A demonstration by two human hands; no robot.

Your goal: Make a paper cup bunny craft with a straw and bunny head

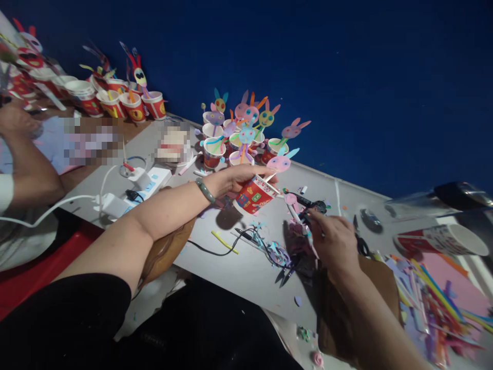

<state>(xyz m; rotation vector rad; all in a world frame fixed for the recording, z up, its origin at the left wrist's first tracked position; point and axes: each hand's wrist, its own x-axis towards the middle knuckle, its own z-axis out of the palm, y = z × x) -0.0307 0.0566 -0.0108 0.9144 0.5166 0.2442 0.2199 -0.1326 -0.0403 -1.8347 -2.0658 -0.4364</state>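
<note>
Right of the finished-looking red cups [133, 108] at far left, the left hand [244, 177] is clasped on a cup [256, 195] held tilted above the table, with a pink rabbit [279, 163] at its rim. Further right, a pink disc [290, 199] sits just before the curled right hand [335, 239], whose grip I cannot tell; the step looks like fixing paper parts to the cup, which would call for a steady cup and careful placing. Printing on it and on the tipped cup [439, 240] at far right is unreadable.
</note>
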